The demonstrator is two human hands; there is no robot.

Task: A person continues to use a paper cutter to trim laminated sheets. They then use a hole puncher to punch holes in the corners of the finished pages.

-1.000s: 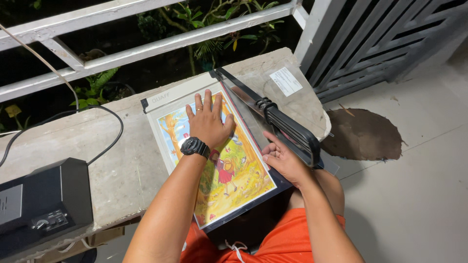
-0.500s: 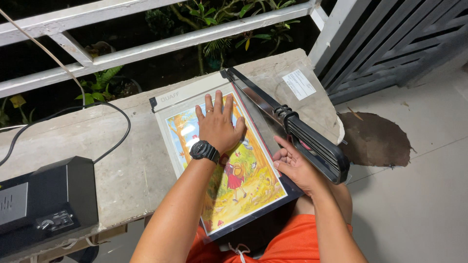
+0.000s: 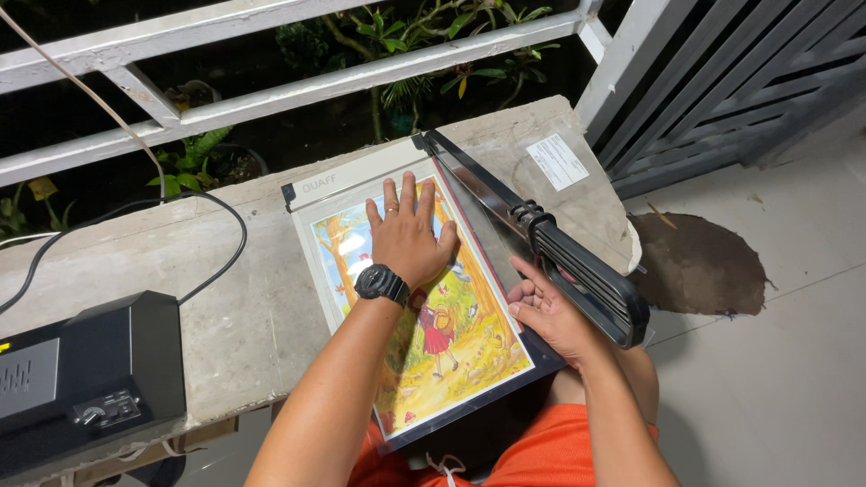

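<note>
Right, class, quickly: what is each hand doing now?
Left hand: open, flat on the picture sheet.
Right hand: open, palm under the cutter handle, not gripping it.

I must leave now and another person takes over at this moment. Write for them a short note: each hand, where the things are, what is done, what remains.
Left hand: flat, fingers spread, pressing the colourful picture sheet on the paper trimmer.
Right hand: open, under the black handle of the cutter arm, touching it, not gripping.
Things: trimmer lies on the concrete ledge, its near end overhanging the lap; black laminator at the ledge's left end.
Done: sheet set with its right edge along the blade side.
Left: arm is raised at the near end; no cut shows yet.
</note>
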